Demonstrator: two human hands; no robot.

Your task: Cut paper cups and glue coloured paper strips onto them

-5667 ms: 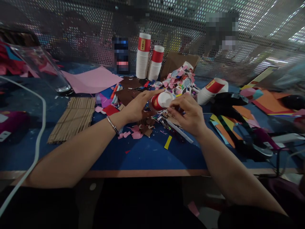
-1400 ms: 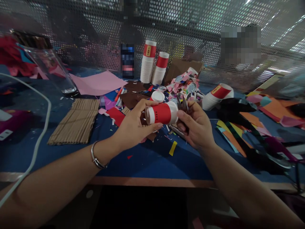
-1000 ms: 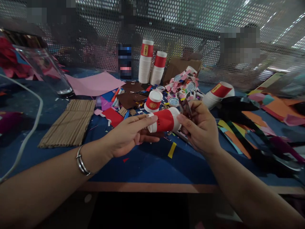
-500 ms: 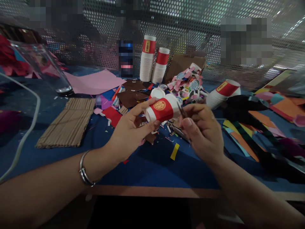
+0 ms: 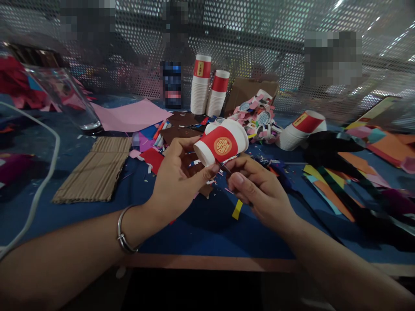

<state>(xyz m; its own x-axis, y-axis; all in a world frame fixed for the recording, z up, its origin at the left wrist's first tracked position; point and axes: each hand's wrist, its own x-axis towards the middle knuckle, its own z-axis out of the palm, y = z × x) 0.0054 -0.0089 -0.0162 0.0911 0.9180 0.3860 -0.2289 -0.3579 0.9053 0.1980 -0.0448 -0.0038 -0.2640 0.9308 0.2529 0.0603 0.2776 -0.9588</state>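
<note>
So the cup (image 5: 221, 145) is up in the air over the middle of the table (image 5: 207, 244), lying pretty much on its side. Its long axis runs on a slant, narrower end low and to the left, wider end up and to the right, so it's nowhere near upright. The gold round emblem on the red band faces the camera.

Left hand (image 5: 173, 179) has the narrower end, thumb underneath and fingers curled round the far side, so that's a proper grip. Right hand (image 5: 259, 190) is just below the wider end, fingers pinched narrow around a slim dark blade (image 5: 224, 167). The blade points up and left at the underside of the cup, tip right by the left thumb. Can't tell if it's actually touching the cup, and most of the tool is hidden in the fingers.

Right behind the cup there's a second cup (image 5: 210, 128), mostly blocked from view. Further back are a tall stack (image 5: 200, 93) and a shorter stack (image 5: 217, 97), side by side. Yellow strip (image 5: 237, 209) is on the table below the right hand, and a flat piece of corrugated cardboard (image 5: 94, 172) sits off to the left.
</note>
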